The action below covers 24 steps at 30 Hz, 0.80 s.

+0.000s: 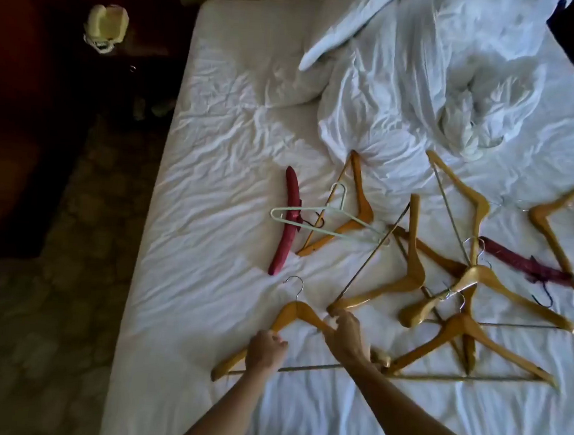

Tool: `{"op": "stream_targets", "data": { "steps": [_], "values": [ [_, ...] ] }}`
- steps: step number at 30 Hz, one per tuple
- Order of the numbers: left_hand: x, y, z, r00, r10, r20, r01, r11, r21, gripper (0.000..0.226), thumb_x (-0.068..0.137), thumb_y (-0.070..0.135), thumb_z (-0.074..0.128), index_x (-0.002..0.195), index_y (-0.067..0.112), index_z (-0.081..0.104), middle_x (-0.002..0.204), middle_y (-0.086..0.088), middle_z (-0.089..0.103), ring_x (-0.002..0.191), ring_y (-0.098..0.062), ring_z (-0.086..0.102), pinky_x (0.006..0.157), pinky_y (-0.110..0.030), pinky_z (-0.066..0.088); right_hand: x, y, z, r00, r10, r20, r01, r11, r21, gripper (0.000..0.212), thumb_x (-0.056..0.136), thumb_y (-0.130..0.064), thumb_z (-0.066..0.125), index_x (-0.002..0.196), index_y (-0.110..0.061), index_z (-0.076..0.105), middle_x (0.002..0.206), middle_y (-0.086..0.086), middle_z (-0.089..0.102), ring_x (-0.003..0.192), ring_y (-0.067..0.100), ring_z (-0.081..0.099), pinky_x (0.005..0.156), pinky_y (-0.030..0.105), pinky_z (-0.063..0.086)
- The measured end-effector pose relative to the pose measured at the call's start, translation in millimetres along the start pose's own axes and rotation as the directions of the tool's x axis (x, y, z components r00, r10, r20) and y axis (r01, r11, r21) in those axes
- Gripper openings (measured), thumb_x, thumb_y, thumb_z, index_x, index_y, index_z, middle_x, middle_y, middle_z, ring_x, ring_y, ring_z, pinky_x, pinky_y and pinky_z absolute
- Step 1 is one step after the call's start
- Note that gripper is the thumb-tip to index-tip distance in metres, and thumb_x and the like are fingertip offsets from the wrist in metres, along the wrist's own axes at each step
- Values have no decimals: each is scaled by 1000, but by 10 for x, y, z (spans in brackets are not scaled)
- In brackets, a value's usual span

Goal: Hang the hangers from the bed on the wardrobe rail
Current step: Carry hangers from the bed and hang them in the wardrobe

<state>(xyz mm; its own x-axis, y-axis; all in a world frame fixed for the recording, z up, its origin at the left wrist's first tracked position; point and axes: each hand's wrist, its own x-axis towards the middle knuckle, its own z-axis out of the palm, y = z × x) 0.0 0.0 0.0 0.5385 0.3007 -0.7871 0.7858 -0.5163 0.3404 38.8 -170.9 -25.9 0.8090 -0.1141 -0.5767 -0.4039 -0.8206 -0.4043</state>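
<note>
Several hangers lie scattered on the white bed (pixel 212 184). Nearest me is a wooden hanger (pixel 297 312) with a metal hook and bar. My left hand (pixel 266 350) grips its left arm, and my right hand (pixel 346 335) grips its right arm. Beyond lie a red padded hanger (pixel 286 224), a pale plastic hanger (pixel 327 217) across a wooden one (pixel 359 202), and several more wooden hangers (pixel 412 271) to the right. A second padded hanger (pixel 522 261) lies far right. No wardrobe rail is in view.
A crumpled white duvet (pixel 427 74) fills the far half of the bed. A dark nightstand with a pale object (pixel 105 26) stands at the left. Patterned carpet (pixel 49 301) runs along the bed's left edge.
</note>
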Motion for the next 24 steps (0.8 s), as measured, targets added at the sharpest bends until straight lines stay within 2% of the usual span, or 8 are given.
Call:
{"op": "stream_targets", "data": {
  "steps": [3, 7, 10, 12, 14, 17, 20, 24],
  "values": [
    [504, 0, 544, 990, -102, 92, 114, 984, -134, 38, 83, 39, 65, 77, 2, 74, 82, -11, 75, 95, -29, 72, 72, -30, 56, 450, 113, 34, 953, 254, -167, -213, 950, 229, 40, 90, -33, 63, 125, -15, 59, 124, 10, 65, 112, 33, 63, 84, 39, 50],
    [1314, -236, 1441, 969, -226, 104, 244, 946, -214, 97, 51, 84, 55, 101, 4, 75, 95, -11, 78, 91, -26, 75, 79, -35, 61, 999, 435, -75, 813, 563, -145, -424, 745, 514, 67, 92, -37, 66, 142, -2, 39, 142, 20, 52, 130, 40, 51, 105, 45, 42],
    [1658, -125, 1774, 955, -283, 85, 295, 903, -311, 108, 43, 91, 56, 108, 5, 70, 96, -11, 77, 92, -27, 74, 82, -40, 62, 1432, 715, -50, 752, 660, 1, -517, 587, 623, 79, 88, -50, 67, 145, -4, 38, 133, 21, 58, 120, 40, 59, 98, 46, 51],
    [1924, -90, 1965, 945, -321, 65, 322, 873, -367, 116, 38, 94, 56, 113, 7, 68, 102, -10, 75, 96, -28, 74, 83, -42, 62, 1631, 837, 2, 743, 666, 69, -503, 488, 713, 69, 83, -50, 71, 133, -6, 51, 115, 16, 67, 98, 32, 69, 79, 39, 60],
    [2011, -11, 2007, 937, -346, 48, 333, 842, -424, 112, 43, 88, 65, 121, 8, 65, 112, -10, 72, 101, -28, 72, 84, -43, 61, 1740, 920, 40, 753, 656, 50, -464, 475, 747, 52, 84, -41, 72, 121, -7, 60, 102, 13, 70, 83, 28, 70, 64, 32, 58],
    [1540, 354, 1602, 940, -341, 5, 311, 852, -421, 84, 69, 67, 76, 125, 5, 64, 120, -13, 70, 109, -31, 68, 91, -42, 58, 1784, 972, 60, 767, 642, 27, -453, 511, 730, 44, 84, -40, 75, 112, -7, 67, 101, 12, 72, 91, 32, 70, 85, 40, 60],
    [1312, 454, 1460, 955, -296, -36, 267, 904, -334, 61, 91, 54, 63, 119, 1, 68, 121, -16, 69, 116, -33, 63, 95, -38, 50, 1734, 984, 70, 779, 626, 41, -449, 511, 733, 49, 81, -46, 76, 110, -8, 67, 101, 12, 72, 92, 32, 70, 88, 43, 59],
    [1083, 308, 1306, 962, -250, -108, 186, 892, -411, 55, 90, 52, 63, 117, 4, 70, 119, -12, 71, 115, -33, 64, 98, -41, 49, 1513, 933, 33, 799, 601, 20, -409, 519, 751, 42, 88, -43, 69, 113, -12, 57, 102, 8, 66, 94, 29, 64, 89, 42, 56]
  ]
}}
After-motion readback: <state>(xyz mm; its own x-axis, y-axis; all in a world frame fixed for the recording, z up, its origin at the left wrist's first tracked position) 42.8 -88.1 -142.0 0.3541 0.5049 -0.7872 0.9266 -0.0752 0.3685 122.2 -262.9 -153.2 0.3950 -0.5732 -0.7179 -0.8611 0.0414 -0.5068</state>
